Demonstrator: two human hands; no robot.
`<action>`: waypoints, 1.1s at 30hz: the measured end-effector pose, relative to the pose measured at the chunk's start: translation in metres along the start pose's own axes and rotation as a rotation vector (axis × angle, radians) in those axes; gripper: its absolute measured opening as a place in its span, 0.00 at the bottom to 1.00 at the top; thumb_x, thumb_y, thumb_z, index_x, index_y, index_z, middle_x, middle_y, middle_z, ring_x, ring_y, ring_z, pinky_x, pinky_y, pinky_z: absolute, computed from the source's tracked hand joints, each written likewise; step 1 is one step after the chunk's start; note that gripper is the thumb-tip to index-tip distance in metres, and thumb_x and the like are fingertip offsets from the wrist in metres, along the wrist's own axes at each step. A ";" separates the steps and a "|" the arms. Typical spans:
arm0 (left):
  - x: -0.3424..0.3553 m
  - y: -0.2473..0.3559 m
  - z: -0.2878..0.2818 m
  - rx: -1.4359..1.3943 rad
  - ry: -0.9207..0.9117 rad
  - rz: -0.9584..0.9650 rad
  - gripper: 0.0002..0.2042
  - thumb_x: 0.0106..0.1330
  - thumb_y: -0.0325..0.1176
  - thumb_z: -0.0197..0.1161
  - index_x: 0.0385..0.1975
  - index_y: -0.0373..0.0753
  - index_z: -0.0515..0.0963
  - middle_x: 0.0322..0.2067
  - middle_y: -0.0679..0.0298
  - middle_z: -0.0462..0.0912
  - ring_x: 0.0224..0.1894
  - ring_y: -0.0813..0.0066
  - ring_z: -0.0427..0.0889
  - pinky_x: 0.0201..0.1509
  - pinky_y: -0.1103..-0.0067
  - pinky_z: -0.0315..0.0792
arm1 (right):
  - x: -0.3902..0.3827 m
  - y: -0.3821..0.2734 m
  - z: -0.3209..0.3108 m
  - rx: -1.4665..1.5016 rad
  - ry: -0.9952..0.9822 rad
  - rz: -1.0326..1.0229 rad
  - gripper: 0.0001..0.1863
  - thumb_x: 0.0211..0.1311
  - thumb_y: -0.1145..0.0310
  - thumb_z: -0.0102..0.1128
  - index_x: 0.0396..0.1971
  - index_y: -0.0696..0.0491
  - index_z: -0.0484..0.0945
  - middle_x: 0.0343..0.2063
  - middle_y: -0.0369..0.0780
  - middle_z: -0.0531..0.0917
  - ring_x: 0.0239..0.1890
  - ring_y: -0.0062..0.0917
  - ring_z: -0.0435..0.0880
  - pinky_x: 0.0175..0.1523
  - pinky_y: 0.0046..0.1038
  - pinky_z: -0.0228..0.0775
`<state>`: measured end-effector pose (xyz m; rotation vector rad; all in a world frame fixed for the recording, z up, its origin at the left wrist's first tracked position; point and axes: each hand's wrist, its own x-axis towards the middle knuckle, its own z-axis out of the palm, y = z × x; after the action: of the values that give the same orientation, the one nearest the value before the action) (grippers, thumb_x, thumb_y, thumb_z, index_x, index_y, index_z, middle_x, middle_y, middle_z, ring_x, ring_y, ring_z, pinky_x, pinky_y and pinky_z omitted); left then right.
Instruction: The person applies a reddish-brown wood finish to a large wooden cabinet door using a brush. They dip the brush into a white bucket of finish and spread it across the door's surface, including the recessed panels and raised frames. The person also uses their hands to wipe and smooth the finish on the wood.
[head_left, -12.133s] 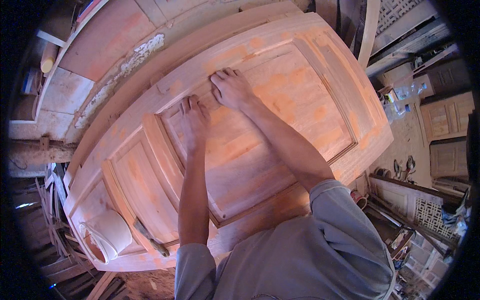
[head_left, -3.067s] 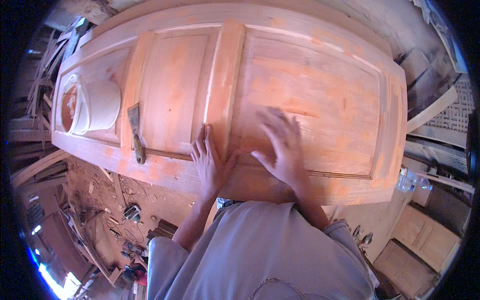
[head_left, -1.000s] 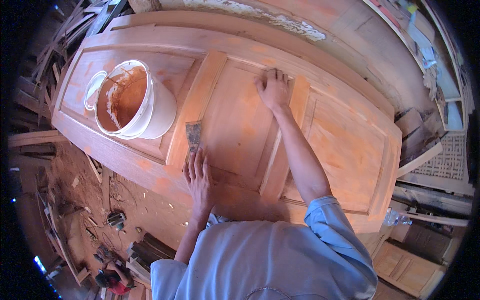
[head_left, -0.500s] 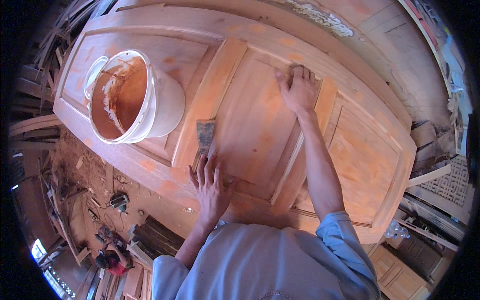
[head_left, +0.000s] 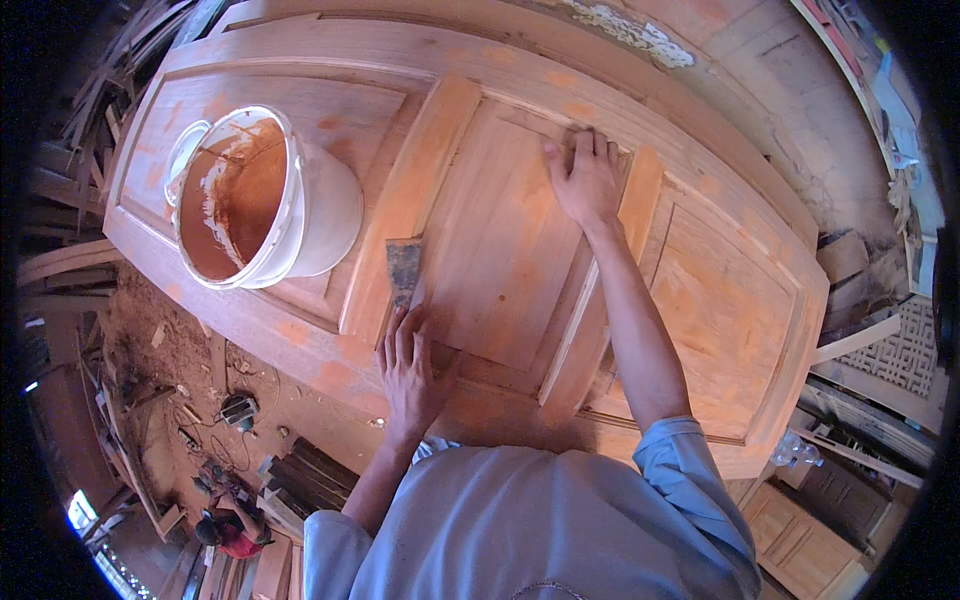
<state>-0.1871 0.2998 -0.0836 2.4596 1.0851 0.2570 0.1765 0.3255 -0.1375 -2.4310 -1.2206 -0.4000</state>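
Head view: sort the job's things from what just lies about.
Likely the job's:
door, under the right hand
scraper, at the left hand
bucket, on the door

Apparently lying about:
bottle
dark planks

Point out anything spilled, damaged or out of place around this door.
Orange blotches mark the panelled wooden door unevenly, perhaps smeared filler rather than a spill; the white bucket stands upright. Beyond the door, a ragged white patch breaks the pinkish surface.

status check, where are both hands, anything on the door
Left hand at scraper, grip unclear. Right hand on door, far side. Bucket occupying door's left end.
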 end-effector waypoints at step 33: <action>0.010 -0.005 0.003 0.066 0.022 -0.089 0.55 0.43 0.48 0.81 0.72 0.38 0.57 0.73 0.49 0.57 0.77 0.45 0.49 0.77 0.51 0.44 | 0.118 0.161 0.000 0.132 -0.518 0.328 0.38 0.74 0.35 0.32 0.54 0.52 0.82 0.58 0.53 0.78 0.63 0.49 0.74 0.70 0.46 0.61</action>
<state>-0.1823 0.3094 -0.0887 2.4635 1.2276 0.2236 0.3750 0.3203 -0.1228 -2.6351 -0.9547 0.4149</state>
